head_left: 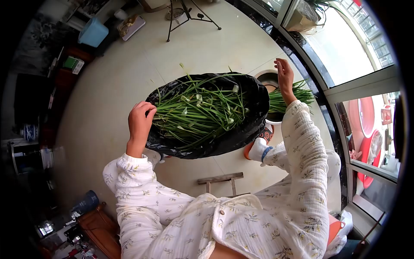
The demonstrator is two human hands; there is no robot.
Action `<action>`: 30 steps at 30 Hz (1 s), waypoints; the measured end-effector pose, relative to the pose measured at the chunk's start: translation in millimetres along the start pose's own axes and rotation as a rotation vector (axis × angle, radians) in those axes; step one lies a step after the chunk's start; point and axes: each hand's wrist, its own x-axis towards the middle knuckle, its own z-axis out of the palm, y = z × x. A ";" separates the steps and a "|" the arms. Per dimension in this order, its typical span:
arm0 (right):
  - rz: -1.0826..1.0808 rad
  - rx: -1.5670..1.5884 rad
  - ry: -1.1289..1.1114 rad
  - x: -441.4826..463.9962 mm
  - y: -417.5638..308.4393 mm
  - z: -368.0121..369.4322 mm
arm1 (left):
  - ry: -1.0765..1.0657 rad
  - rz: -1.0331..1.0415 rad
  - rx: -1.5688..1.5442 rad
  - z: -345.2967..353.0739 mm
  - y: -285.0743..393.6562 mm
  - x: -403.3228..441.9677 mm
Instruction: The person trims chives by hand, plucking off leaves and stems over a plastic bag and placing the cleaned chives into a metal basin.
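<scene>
A black plastic bag (202,152) lies spread in front of me, heaped with long green garlic chives (194,113). Pale, papery bits show among the leaves. At the bag's left rim my left hand (141,118) is closed, its thumb and fingers pinched on the ends of some chives. My right hand (284,80) is raised over a round basin (268,77) on the right, fingers loosely bent and apart, with nothing visible in them. A second bundle of chives (302,94) lies across that basin, partly hidden behind my right wrist and sleeve.
A small wooden stool (221,178) stands between my legs. Beyond the bag is a black metal stand (189,17) on the tiled floor (108,86). Glass doors (358,84) run along the right. A blue bin (92,32) and dark furniture are at the left.
</scene>
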 end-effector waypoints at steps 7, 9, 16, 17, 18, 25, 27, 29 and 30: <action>-0.459 -0.029 -0.659 -60.9 -254.1 69.1 | 0.019 0.113 0.134 -9.4 -9.8 -19.3; -0.730 -0.012 -0.773 -103.7 -272.3 108.6 | 0.027 0.105 0.176 -6.3 -19.8 -25.1; -0.765 -0.376 -0.862 -176.5 -265.4 221.6 | 0.014 0.051 0.256 3.7 -44.1 -43.1; -0.785 -0.451 -0.843 -177.4 -264.8 232.5 | 0.034 0.060 0.257 3.2 -45.5 -44.1; -0.804 -0.523 -0.824 -178.3 -263.6 241.1 | 0.038 0.057 0.236 -1.1 -45.0 -44.4; -0.820 -0.635 -0.855 -175.4 -283.3 237.7 | 0.023 0.055 0.178 -10.6 -49.2 -49.2; -0.738 -0.449 -0.827 -164.0 -301.2 213.7 | 0.062 0.092 0.147 -3.2 -49.3 -50.4; -0.612 -0.297 -0.840 -148.0 -313.4 191.1 | -0.059 0.066 0.226 -4.9 -45.4 -55.6; -0.573 -0.230 -0.838 -139.0 -327.5 178.1 | -0.122 0.049 0.261 -9.0 -40.4 -58.7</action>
